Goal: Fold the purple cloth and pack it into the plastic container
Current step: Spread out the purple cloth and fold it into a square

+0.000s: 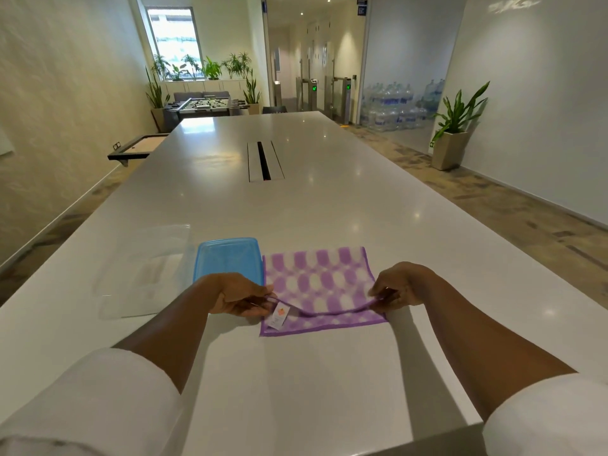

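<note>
Head view: left hand (241, 299) and right hand (399, 289) each pinch a purple cloth (320, 281) edge above the bench (296, 209)

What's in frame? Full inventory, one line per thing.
purple cloth: 1, purple-white check, table near edge, both hands pinching its upper layer
label: 1, white, cloth's near-left corner
blue lid: 1, left of cloth
plastic container: 1, clear, left of lid
table: 1, white
cable slot: 1, table centre
potted plant: 1, green, right wall
left hand: 1
right hand: 1
</note>
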